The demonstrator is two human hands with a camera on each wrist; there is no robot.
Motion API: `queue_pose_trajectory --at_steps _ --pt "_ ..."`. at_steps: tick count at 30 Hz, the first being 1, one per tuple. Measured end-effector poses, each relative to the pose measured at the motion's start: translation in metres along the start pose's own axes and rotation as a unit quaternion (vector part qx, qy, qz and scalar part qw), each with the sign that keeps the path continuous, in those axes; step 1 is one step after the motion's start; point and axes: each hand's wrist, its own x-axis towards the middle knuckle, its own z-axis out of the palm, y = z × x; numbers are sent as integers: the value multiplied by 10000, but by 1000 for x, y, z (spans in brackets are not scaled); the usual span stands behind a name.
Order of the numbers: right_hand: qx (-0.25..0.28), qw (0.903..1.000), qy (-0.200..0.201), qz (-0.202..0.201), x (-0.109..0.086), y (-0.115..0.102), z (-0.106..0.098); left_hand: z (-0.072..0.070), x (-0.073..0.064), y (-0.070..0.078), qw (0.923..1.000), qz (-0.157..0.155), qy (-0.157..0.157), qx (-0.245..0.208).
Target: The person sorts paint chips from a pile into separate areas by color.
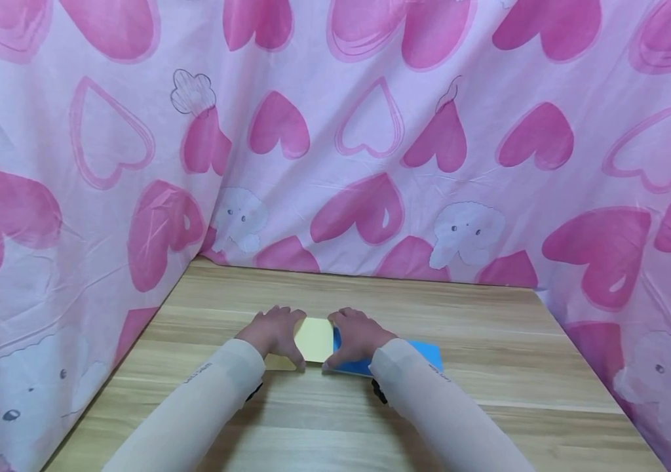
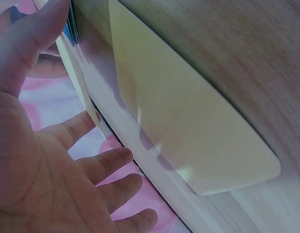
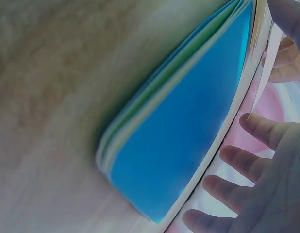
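Both hands hold a pale yellow card (image 1: 314, 339) between them, raised above the tabletop. My left hand (image 1: 276, 331) grips its left edge between thumb and index finger; in the left wrist view the other fingers spread away from it. On the opposite edge, my right hand (image 1: 362, 335) holds it the same way, with the remaining fingers fanned out. Below the left hand lies another yellow card (image 2: 189, 111), flat on the wood. A stack of cards (image 3: 179, 121) sits under the right hand, blue on top, with green and pale layers showing at its side.
The wood-grain table (image 1: 548, 406) reaches back to a pink and white curtain (image 1: 359, 131) printed with hearts, which also hangs along both sides. Dark bands (image 1: 379, 391) show beneath the light sleeves (image 1: 430, 400) at the wrists.
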Motion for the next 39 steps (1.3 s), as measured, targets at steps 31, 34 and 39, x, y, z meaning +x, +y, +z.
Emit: queue_pose_trajectory --at_steps 31,34,39 --pt "14 9999 31 -166 11 -12 7 0 -10 -16 10000 -10 -15 -34" --pt "13 9999 -3 -158 11 -15 6 -1 -12 -17 10000 -35 -44 -73" --pt "-30 9998 -11 -178 12 -19 6 -2 -14 -20 10000 -36 -16 -81"
